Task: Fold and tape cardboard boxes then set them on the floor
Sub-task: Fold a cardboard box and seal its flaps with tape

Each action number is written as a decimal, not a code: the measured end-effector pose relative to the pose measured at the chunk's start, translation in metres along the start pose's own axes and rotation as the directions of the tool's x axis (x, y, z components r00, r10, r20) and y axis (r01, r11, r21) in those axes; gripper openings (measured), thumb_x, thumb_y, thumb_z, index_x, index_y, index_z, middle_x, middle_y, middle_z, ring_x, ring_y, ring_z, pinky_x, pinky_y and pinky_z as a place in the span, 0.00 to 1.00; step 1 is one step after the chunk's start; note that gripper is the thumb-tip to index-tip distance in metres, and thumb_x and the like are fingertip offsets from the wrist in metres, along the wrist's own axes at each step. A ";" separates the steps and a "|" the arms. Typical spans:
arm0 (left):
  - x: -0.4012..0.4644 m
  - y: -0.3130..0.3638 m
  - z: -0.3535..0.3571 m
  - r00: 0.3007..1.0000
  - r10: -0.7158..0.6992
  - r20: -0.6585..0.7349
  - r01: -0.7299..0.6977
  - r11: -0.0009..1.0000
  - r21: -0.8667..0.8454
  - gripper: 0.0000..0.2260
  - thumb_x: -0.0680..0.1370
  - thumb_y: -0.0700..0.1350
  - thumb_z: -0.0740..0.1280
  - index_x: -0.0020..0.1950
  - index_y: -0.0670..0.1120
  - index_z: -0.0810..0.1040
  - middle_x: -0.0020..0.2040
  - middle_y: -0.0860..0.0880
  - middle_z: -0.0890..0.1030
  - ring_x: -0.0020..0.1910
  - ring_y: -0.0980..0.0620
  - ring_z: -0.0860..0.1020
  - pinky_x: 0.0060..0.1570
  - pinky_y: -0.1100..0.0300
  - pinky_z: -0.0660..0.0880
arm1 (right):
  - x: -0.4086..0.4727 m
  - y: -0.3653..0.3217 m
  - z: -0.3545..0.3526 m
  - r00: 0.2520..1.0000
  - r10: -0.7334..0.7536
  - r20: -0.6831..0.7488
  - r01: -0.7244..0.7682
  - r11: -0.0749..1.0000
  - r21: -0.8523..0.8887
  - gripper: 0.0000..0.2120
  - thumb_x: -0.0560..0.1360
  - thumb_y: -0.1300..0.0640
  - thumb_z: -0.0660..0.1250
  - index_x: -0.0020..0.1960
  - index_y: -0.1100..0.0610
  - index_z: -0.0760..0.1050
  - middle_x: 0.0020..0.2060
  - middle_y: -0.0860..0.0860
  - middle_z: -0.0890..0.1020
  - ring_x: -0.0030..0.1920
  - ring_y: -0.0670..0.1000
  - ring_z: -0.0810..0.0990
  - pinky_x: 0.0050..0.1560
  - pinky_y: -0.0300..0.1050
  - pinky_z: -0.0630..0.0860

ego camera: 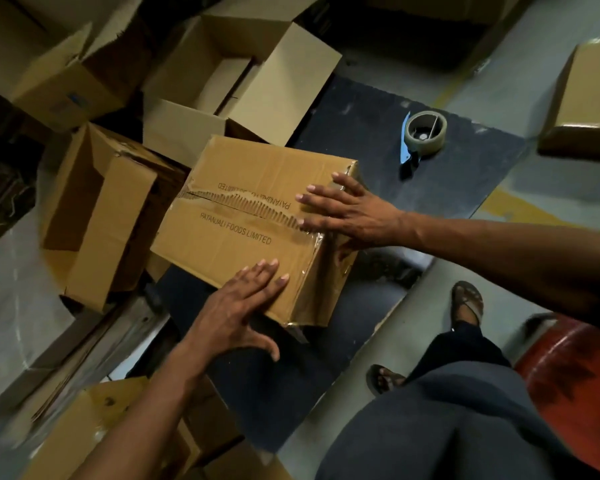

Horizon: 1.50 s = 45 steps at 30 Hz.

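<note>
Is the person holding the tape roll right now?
No, the tape dispenser lies alone on the dark mat while both hands press flat on the closed box.

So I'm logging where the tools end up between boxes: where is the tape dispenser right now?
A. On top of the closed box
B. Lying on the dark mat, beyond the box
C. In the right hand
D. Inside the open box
B: the tape dispenser lies alone on the dark mat, while the left hand and right hand rest flat on the closed box.
</note>
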<state>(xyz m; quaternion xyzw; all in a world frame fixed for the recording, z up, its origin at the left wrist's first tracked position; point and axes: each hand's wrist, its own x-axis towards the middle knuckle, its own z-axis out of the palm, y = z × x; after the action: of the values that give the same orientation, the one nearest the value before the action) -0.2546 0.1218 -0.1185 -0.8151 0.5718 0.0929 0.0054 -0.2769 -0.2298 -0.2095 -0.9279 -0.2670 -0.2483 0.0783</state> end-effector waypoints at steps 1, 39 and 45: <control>0.001 -0.003 0.000 0.999 0.024 -0.027 -0.023 0.999 0.041 0.52 0.68 0.77 0.67 0.83 0.49 0.62 0.84 0.45 0.60 0.82 0.46 0.59 0.80 0.47 0.60 | 0.001 -0.003 -0.004 1.000 0.027 0.015 -0.027 1.000 0.013 0.48 0.73 0.23 0.62 0.82 0.52 0.59 0.82 0.59 0.56 0.82 0.62 0.52 0.76 0.74 0.52; 0.017 0.060 0.036 0.835 -0.466 -0.292 0.403 0.880 -0.251 0.39 0.67 0.61 0.70 0.77 0.49 0.72 0.79 0.46 0.67 0.81 0.47 0.61 0.79 0.39 0.55 | -0.024 -0.098 0.009 0.997 0.028 0.068 -0.033 0.998 0.062 0.54 0.69 0.28 0.69 0.84 0.53 0.52 0.83 0.59 0.53 0.82 0.63 0.45 0.78 0.73 0.43; 0.027 0.075 0.028 0.734 -0.651 -0.192 0.536 0.730 -0.425 0.41 0.66 0.47 0.82 0.75 0.58 0.67 0.78 0.58 0.63 0.81 0.56 0.55 0.81 0.47 0.45 | -0.024 -0.108 0.008 0.993 0.114 0.022 -0.116 0.975 0.187 0.53 0.71 0.24 0.65 0.83 0.57 0.56 0.82 0.58 0.57 0.82 0.63 0.48 0.76 0.76 0.47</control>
<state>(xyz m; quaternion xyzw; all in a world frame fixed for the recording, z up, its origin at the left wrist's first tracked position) -0.3196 0.0736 -0.1429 -0.9477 0.2435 0.0466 -0.2012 -0.3492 -0.1473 -0.2276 -0.9316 -0.2354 -0.2120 0.1784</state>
